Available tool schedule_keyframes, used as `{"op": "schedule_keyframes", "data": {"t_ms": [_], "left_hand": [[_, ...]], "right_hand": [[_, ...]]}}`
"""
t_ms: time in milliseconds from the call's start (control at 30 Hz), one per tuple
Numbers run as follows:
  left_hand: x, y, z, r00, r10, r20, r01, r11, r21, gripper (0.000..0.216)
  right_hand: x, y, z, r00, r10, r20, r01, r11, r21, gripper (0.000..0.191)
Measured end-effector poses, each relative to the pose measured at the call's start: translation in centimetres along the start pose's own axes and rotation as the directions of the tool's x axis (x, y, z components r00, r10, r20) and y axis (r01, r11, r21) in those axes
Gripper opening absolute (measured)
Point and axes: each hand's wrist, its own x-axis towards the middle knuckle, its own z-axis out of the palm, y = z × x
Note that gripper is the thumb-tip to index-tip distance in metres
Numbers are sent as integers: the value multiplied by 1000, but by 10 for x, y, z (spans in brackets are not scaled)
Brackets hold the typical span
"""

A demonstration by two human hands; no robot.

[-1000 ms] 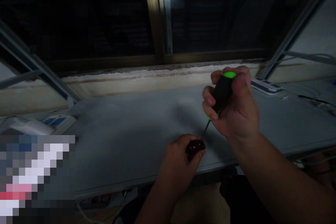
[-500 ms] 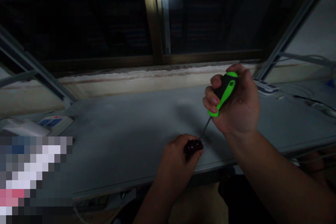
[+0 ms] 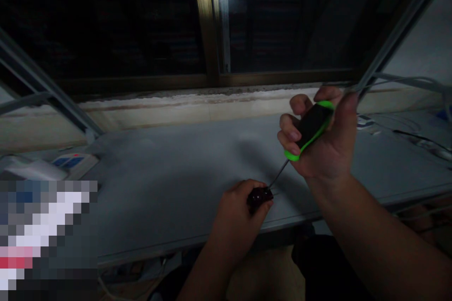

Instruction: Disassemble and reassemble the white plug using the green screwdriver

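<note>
My right hand (image 3: 323, 136) is wrapped round the black and green handle of a screwdriver (image 3: 310, 129), fingers on its left and thumb on its right. The thin metal shaft slants down to the left, and its tip meets a small, dark, shiny piece (image 3: 259, 196). That piece is pinched between the fingers and thumb of my left hand (image 3: 240, 209) near the front edge of the grey desk (image 3: 158, 183). What kind of thing it is, I cannot make out in the dim light.
White power strips lie at the left (image 3: 76, 164) and, partly hidden behind my right hand, at the right (image 3: 365, 121). Cables (image 3: 420, 136) run across the right end of the desk. A dark window (image 3: 134, 23) and metal posts stand behind. A pixelated patch covers the lower left.
My right hand has shifted slightly to the right, and the screwdriver has turned and leans further over. My left hand holds the dark piece in nearly the same spot.
</note>
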Motion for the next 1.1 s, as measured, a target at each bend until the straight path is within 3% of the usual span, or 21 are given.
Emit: {"op": "schedule_keyframes", "data": {"t_ms": [67, 200, 300, 667, 967, 1100], "left_hand": [[0, 0, 0, 1000, -7, 0, 7, 1000, 0, 21], [-1, -2, 0, 1000, 7, -1, -7, 1000, 10, 19], [-1, -1, 0, 1000, 30, -2, -30, 999, 21, 18], [-5, -2, 3, 998, 43, -53, -43, 999, 4, 29], [-2, 6, 1, 994, 66, -91, -64, 998, 30, 23], [0, 5, 2, 990, 76, -119, -70, 996, 53, 27]], "right_hand": [[-2, 1, 2, 999, -28, -37, 27, 999, -27, 26], [-3, 3, 5, 998, 68, -2, -68, 994, -81, 30], [-1, 2, 2, 999, 52, 2, -51, 998, -25, 23], [9, -10, -29, 978, -67, -199, 91, 990, 111, 21], [5, 3, -38, 952, 15, -307, 53, 976, 212, 31], [11, 1, -51, 921, -29, -389, 108, 977, 183, 34]]}}
